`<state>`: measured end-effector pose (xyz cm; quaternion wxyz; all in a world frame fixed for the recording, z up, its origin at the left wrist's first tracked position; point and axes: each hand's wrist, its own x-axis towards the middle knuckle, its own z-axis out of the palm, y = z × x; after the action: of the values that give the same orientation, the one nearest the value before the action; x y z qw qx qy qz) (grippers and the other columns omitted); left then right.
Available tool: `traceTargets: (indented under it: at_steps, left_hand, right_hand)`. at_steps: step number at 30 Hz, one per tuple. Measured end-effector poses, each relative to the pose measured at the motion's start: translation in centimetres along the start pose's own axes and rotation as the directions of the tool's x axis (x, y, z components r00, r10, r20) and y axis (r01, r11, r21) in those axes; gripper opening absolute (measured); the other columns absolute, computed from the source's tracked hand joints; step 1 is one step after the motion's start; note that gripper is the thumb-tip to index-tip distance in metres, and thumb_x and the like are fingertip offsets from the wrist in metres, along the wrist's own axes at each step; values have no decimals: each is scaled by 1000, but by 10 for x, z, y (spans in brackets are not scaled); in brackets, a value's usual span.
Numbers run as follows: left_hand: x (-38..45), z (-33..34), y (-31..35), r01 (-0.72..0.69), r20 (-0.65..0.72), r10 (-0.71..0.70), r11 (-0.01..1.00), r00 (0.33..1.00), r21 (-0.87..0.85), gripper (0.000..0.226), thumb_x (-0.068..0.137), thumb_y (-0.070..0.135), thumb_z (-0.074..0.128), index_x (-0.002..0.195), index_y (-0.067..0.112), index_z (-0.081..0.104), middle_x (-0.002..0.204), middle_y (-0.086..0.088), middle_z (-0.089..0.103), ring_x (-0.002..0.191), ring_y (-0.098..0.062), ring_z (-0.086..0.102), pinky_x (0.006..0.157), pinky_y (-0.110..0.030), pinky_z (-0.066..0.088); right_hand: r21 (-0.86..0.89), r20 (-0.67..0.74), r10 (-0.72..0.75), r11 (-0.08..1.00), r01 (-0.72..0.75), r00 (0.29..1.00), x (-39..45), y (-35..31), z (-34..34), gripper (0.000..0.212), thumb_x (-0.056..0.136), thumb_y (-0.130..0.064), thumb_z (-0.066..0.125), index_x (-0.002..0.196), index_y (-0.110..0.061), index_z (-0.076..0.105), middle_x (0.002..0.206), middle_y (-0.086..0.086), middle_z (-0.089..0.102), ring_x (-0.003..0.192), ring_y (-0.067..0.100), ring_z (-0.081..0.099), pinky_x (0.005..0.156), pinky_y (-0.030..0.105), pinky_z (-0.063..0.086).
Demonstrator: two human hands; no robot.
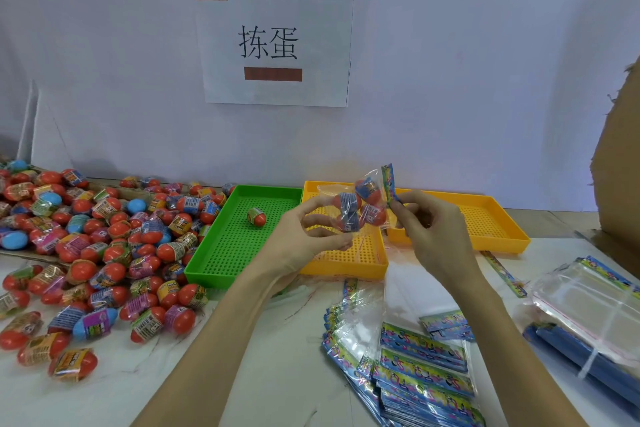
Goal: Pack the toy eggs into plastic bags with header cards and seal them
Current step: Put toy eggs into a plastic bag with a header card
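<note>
I hold a clear plastic bag in the air over the yellow trays; it contains three red toy eggs with printed wrappers. My left hand grips the bag's closed end, fingers curled round one egg. My right hand pinches the bag's mouth at the colourful header card, which stands upright. One wrapped red egg lies alone in the green tray. A large heap of toy eggs, mostly red with a few blue, covers the table's left side.
Two yellow perforated trays sit side by side behind my hands. Stacks of empty header-card bags lie at front right, with a bundle of clear bags further right. A cardboard box stands at the right edge. A paper sign hangs on the wall.
</note>
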<state>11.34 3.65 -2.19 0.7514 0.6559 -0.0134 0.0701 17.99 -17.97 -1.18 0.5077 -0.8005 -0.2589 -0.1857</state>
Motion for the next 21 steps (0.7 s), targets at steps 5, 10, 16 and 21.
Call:
traceTargets:
  at_steps: [5,10,16,21]
  left_hand:
    - [-2,11,-4,-180,-115,192,977,975,112,59,79,-12,79,115,34,71,94,1,66,75,-19,60,74,-32,54]
    - [-5,20,-4,-529,10,654,603,757,596,53,83,-11,73,125,21,71,107,0,59,80,-13,63,78,-23,56]
    - [-4,10,-11,-580,519,667,-158,535,800,58,84,-18,69,135,9,66,130,-12,46,93,-25,62,76,-35,61]
    - [-7,19,-7,-577,270,585,437,765,690,64,84,-7,54,140,22,54,137,1,49,114,-12,57,92,-22,51]
  right_hand:
    - [272,60,195,940,-204,979,-4,-6,5,13,100,-22,66,109,-17,74,78,3,73,66,14,65,62,31,53]
    - [700,655,419,-22,-714,629,-6,-18,6,68,97,-45,65,140,4,45,138,38,52,121,46,65,101,45,52]
    - [717,683,190,10,-697,706,-3,-22,3,66,102,-49,56,145,2,50,148,27,53,137,40,54,113,51,46]
    - [677,511,370,382,-628,776,-1,-12,5,40,94,-14,67,130,1,63,127,20,71,115,31,71,88,38,62]
